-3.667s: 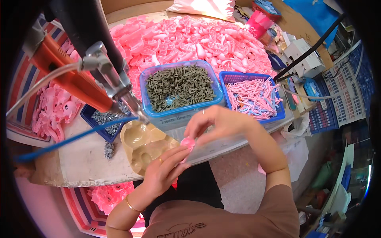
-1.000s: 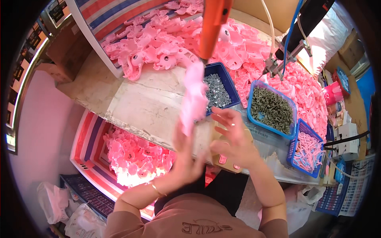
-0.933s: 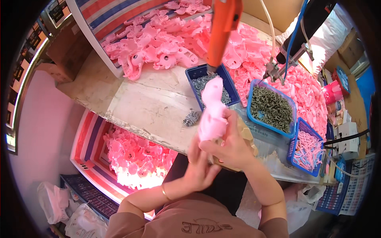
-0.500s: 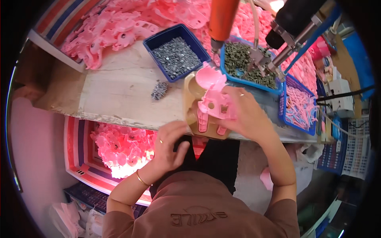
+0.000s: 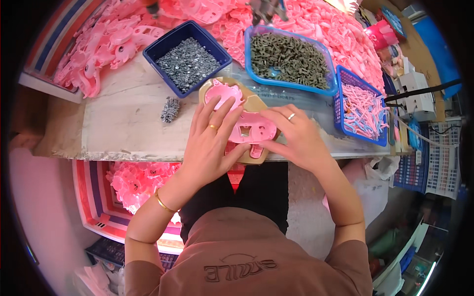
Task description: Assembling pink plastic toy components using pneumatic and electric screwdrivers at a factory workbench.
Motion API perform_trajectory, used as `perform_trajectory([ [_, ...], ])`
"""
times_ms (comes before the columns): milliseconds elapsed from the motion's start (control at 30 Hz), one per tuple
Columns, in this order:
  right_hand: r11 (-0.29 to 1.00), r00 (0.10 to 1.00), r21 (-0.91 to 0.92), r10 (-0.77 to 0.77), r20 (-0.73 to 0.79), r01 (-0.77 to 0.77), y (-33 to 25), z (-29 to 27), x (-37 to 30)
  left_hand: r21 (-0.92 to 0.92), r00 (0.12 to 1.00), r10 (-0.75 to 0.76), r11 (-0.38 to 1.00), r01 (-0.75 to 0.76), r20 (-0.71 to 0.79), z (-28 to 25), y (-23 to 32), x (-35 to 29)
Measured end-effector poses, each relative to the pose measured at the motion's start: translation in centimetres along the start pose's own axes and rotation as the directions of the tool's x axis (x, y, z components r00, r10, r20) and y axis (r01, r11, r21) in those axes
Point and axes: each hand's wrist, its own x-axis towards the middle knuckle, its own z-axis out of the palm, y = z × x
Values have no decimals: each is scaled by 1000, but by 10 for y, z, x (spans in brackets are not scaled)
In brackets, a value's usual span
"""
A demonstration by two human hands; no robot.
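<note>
A pink hollow plastic toy shell (image 5: 261, 129), shaped like an animal, lies inside up in a tan mould-like fixture (image 5: 254, 104) at the table's front edge. My left hand (image 5: 205, 140) rests across the shell's left side, fingers stretched and spread, hiding part of it. At the shell's right edge, the fingertips and thumb of my right hand (image 5: 301, 140) touch it, the thumb apart from the fingers near a leg-shaped part. Neither hand is closed around anything.
Behind stand a dark blue bin (image 5: 224, 53) of small screws and a light blue tray (image 5: 249, 64) of dark metal pieces. A blue basket (image 5: 340, 111) of pink and blue sticks is right. Loose screws (image 5: 170, 109) lie left. Pink shells (image 5: 123, 37) are heaped behind. Tools hang overhead.
The shell has gone down into the fixture from my right hand's grasp. My left hand has moved up onto it. The view has shifted, and the hanging tools now show only at the top edge.
</note>
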Motion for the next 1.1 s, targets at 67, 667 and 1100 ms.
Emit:
perform_trajectory([
  [67,1000,1000,13,8,-19,-8,0,3,-2,-14,999,20,1000,-19,33,6,-1,5],
  [667,999,999,38,-34,-29,35,-1,3,-3,21,991,39,999,-42,126,0,2,16],
  [1100,998,975,39,-43,-217,53,44,-11,23,85,987,49,994,-62,151,4,-2,16],
])
